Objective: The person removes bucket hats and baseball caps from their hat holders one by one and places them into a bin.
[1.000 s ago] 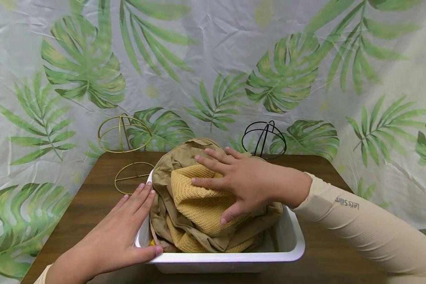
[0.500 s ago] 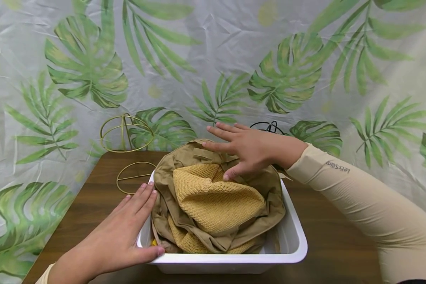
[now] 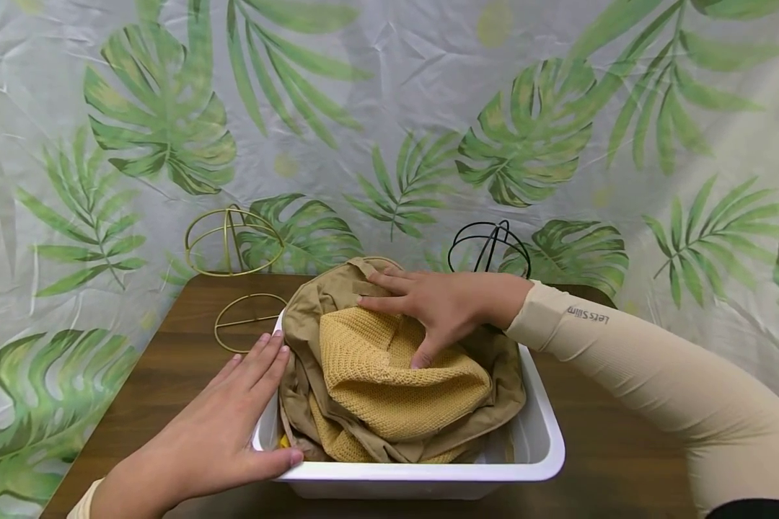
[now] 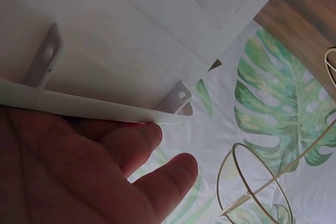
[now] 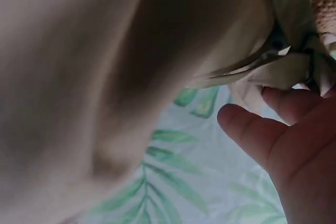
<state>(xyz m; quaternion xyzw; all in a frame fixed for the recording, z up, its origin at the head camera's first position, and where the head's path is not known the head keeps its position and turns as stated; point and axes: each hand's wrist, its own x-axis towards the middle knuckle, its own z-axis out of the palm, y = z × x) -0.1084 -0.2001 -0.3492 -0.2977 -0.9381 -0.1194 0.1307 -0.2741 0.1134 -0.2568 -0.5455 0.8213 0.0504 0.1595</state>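
A white plastic basin (image 3: 415,471) holds a heap of crumpled cloth. Tan fabric (image 3: 500,407) with a stitched edge is bunched around a yellow knitted item (image 3: 396,396) in the middle. My left hand (image 3: 214,425) rests on the basin's left rim, fingers straight, with the thumb along the front rim. In the left wrist view, a few fingers show beside the basin's outer wall (image 4: 105,51). My right hand (image 3: 444,306) lies spread on top of the heap, touching the tan fabric and the knit. Folded tan cloth (image 5: 283,72) is near its fingers in the right wrist view.
Behind the basin stand a gold wire stand (image 3: 234,274) at left and a black wire stand (image 3: 493,239) at right. The brown wooden table (image 3: 169,375) ends just behind them. A leaf-printed white curtain (image 3: 389,72) hangs at the back.
My right hand lifted from the knit toward the back of the heap, then came down onto it again. The knit's folds sit slightly differently. My left hand stayed on the rim.
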